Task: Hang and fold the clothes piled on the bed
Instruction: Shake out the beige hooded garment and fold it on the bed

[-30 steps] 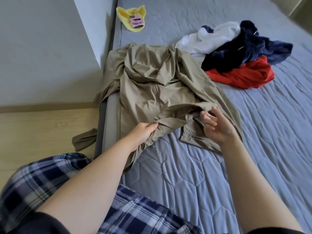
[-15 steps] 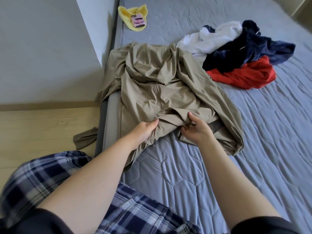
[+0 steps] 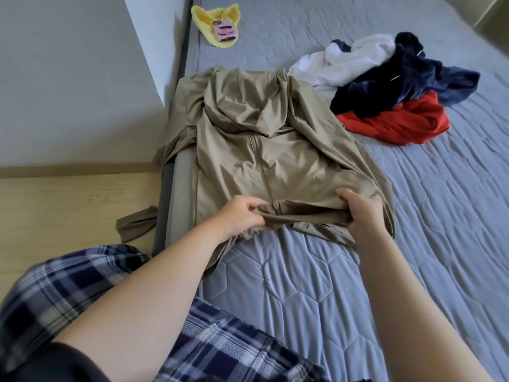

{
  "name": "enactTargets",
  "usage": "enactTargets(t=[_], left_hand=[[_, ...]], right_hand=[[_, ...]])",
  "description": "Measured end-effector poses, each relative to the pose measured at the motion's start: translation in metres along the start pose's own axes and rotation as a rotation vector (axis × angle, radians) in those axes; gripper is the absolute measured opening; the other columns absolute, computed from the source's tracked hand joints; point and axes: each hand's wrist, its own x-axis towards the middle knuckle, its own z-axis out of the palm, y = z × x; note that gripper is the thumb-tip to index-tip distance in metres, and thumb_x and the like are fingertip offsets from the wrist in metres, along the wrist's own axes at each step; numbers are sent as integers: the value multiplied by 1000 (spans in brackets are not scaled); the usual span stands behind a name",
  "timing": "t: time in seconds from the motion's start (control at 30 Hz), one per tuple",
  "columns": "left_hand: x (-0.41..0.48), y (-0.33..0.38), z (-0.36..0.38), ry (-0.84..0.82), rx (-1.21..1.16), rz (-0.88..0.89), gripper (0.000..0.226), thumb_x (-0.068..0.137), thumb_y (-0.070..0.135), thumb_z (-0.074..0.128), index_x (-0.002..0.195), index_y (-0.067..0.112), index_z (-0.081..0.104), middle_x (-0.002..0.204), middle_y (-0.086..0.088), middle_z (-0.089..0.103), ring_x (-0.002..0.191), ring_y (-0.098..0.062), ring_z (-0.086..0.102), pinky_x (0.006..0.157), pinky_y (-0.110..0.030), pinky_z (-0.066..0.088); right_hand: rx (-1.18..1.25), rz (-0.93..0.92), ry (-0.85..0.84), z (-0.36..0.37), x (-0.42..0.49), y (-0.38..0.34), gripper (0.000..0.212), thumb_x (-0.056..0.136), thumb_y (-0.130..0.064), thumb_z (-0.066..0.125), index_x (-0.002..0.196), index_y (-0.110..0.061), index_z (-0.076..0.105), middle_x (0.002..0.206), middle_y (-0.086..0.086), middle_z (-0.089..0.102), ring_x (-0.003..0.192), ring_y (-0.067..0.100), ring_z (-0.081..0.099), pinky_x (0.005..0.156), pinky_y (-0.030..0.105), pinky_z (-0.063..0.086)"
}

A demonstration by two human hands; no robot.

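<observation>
Bottom left of the frame: plaid trousers [image 3: 68, 299], with two bare forearms reaching up toward the centre.

Just below centre: left hand [image 3: 242, 216] pinching the bunched lower hem of the khaki jacket [image 3: 275, 150] near the foot of the zip, thumb and fingertips closed on the cloth. A little to the right, right hand [image 3: 363, 213] with fingers curled tight round the same hem, cloth stretched between the two.

Above the hands: jacket lying front-up at centre frame on the grey bed [image 3: 413, 244], hood crumpled at the top, left side draped over the mattress edge. Centre left: one sleeve [image 3: 135, 224] hanging down onto the wooden floor [image 3: 68, 194].

Probably straightening the hem ahead of a fold or a hanger.

Likely troubles from here:
- Thin, slippery-looking cloth sliding off the edge if pulled leftward, helped by the dangling sleeve.
- A crooked fold from lifting the hem with the right side bunched underneath.
- Strain on the zip from tugging too hard.

Further up and right, just beside the jacket: unsorted white garment [image 3: 344, 64], navy garment [image 3: 399, 81] and red garment [image 3: 399, 119], easily snagged by a careless swing.

Top of frame: yellow cloth [image 3: 209, 20] with a phone [image 3: 224, 33] on it.
</observation>
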Motion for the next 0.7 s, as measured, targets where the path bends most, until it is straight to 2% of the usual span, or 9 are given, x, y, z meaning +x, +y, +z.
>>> enactTargets(t=[0.07, 0.17, 0.23, 0.3, 0.37, 0.43, 0.57, 0.63, 0.7], left_hand=[[-3, -1, 4, -146, 279, -17, 37, 76, -2, 60, 91, 29, 71, 62, 10, 65, 56, -4, 62, 50, -17, 47], [-7, -7, 10, -329, 683, 15, 31, 75, 17, 67, 101, 31, 73, 79, 19, 67, 75, -2, 60, 68, -19, 47], [-8, -9, 16, -388, 844, 36, 31, 75, 38, 71, 105, 31, 73, 96, 16, 70, 89, -6, 62, 77, -24, 49], [-8, -10, 26, -366, 979, 98, 37, 76, 49, 67, 107, 30, 71, 104, 11, 68, 96, -12, 61, 78, -28, 49], [-9, -9, 39, -305, 1117, 235, 39, 78, 49, 62, 110, 26, 65, 106, 3, 62, 100, -21, 59, 77, -33, 48], [-10, -6, 55, -297, 1218, 361, 39, 81, 38, 60, 116, 21, 57, 106, -3, 56, 100, -28, 58, 73, -36, 44], [-5, 3, 74, -411, 1268, 302, 45, 79, 10, 56, 123, 18, 52, 112, -8, 60, 102, -31, 58, 70, -35, 43], [1, 7, 71, -473, 1156, 212, 36, 77, 9, 56, 111, 19, 61, 108, -5, 64, 100, -27, 59, 68, -28, 40], [7, 12, 65, -573, 1088, 108, 30, 79, 14, 57, 108, 19, 67, 106, -2, 67, 95, -21, 61, 67, -20, 42]], right_hand=[[-115, -119, 27, -14, 3, 1, 59, 76, -30, 70, 127, -18, 44, 91, 1, 54, 66, 14, 57, 49, 30, 51], [-23, -1, 11, -28, 4, 1, 15, 84, -28, 50, 93, -22, 60, 65, 0, 45, 47, 13, 42, 45, 22, 41], [-166, -48, 37, -40, 10, 10, 32, 82, -10, 37, 96, -21, 64, 74, 4, 52, 58, 16, 45, 53, 25, 41], [-294, -125, 37, -50, 15, 19, 54, 75, 2, 33, 116, -15, 64, 94, 5, 57, 72, 17, 50, 62, 26, 43], [-453, -178, 44, -55, 16, 25, 64, 75, 6, 35, 133, -13, 53, 118, 8, 55, 93, 23, 56, 75, 31, 48], [-574, -178, 6, -58, 15, 31, 61, 79, 5, 45, 137, -14, 44, 125, 9, 53, 104, 26, 56, 84, 35, 50], [-735, -41, -206, -59, 14, 36, 19, 85, -13, 64, 91, 5, 60, 61, 12, 63, 45, 16, 59, 43, 25, 49], [-827, -26, -298, -63, 16, 35, 39, 88, -37, 64, 78, 0, 62, 50, 7, 62, 38, 15, 57, 38, 23, 44], [-688, -138, -108, -69, 21, 36, 51, 89, -50, 56, 72, -2, 62, 54, 4, 61, 52, 22, 60, 46, 27, 44]])
